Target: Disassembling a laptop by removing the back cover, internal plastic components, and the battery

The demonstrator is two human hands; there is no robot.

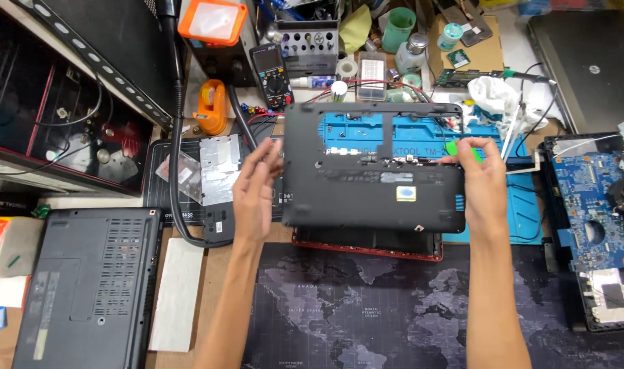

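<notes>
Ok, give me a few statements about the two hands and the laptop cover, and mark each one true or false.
1. Both hands hold the black laptop bottom cover by its side edges. True: left hand, right hand.
2. The right hand also pinches a green pry pick. True.
3. The cover lies flat on the world-map desk mat. False: it is lifted above the red laptop base.
4. The bare blue motherboard sits at the far left. False: it is at the right.
</notes>
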